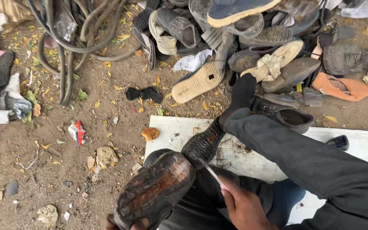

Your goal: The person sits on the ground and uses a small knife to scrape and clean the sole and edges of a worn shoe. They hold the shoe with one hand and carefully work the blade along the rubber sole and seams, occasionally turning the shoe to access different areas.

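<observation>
Worn black shoe [162, 187], sole up, resting on our lap above the white board [363, 145]. Our left hand [126, 223] grips its near end at the lower frame edge, only fingertips showing. Our right hand [243, 208], just right of the shoe, pinches a thin white tool [211, 172] whose tip touches the sole's waist. Beyond the board lies the shoe pile [256, 47].

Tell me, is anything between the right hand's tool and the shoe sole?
Nothing visible. The right hand holds a thin pale tool whose tip already meets the upturned sole near the heel. The left hand grips the shoe's toe end at the bottom edge, clear of the tool.
</observation>
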